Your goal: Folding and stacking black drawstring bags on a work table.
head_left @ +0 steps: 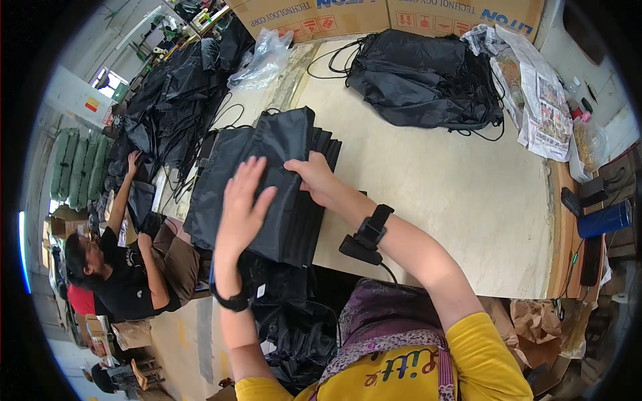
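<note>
A stack of flat black fabric bags (326,148) lies at the near left of the pale work table. Across its top is a black bag (286,132), somewhat askew to the ones below. My left hand (242,208) is open over that top bag, fingers stretched and thumb apart; whether the palm touches the cloth I cannot tell. With thumb and fingers closed, my right hand (315,177) pinches the same bag at its right edge. Both wrists wear black bands, the right one with a small box and cable.
A loose heap of black drawstring bags (424,80) lies at the back beside newspaper (542,100). More black fabric (177,100) and a clear plastic bag (261,60) are at far left. Cardboard (354,15) lines the back. A co-worker (124,274) handles black fabric at left.
</note>
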